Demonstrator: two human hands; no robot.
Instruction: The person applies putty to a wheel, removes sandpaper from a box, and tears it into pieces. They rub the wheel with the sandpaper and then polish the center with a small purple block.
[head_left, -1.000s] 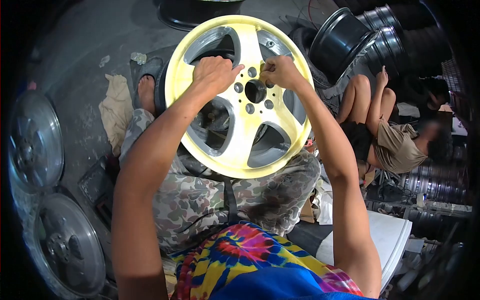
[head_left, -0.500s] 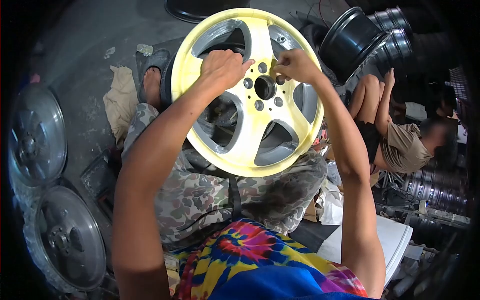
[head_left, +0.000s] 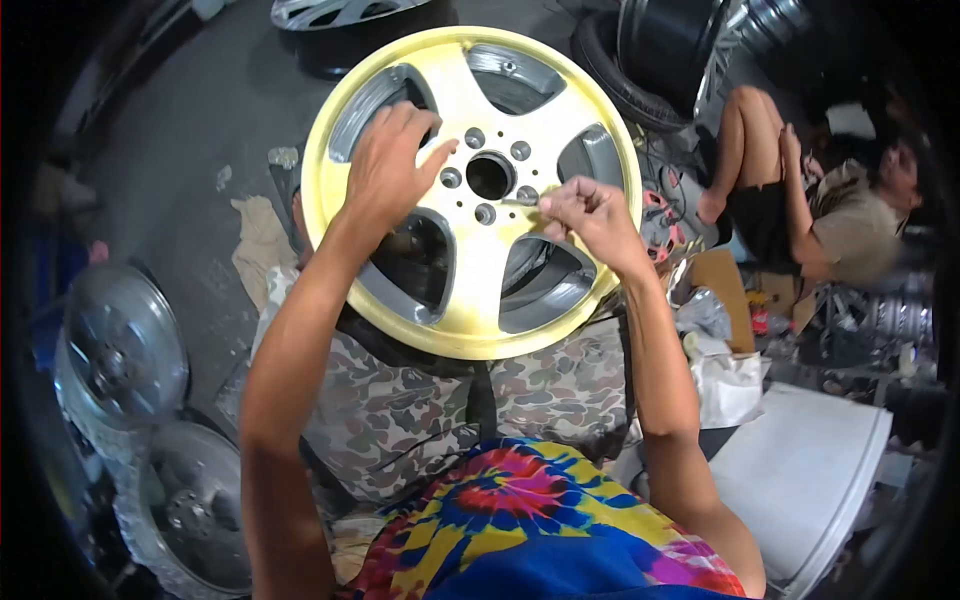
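A yellow-coated alloy wheel rim point(head_left: 485, 280) faces up in front of my lap, with silvery window edges and a dark centre bore. My left hand point(head_left: 392, 165) is over the upper-left spoke and window, its thumb stretched toward the bolt holes and its fingers apart, holding nothing. On the other side of the bore, my right hand point(head_left: 592, 222) is closed in a pinch. A thin greyish stick-like piece point(head_left: 516, 202) reaches from its fingertips to the lower-right bolt hole. Its exact kind is too small to tell.
Two plastic-wrapped wheels point(head_left: 125, 345) stand at left. A beige cloth point(head_left: 258, 250) lies on the floor. Another rim point(head_left: 345, 15) and a black tyre point(head_left: 625, 95) are at the back. A seated person point(head_left: 835, 215) is at right, above a white panel point(head_left: 810, 480).
My right hand has moved down from the upper bolt holes to the lower right one. My left hand has shifted left and its fingers have spread. The wheel has turned somewhat.
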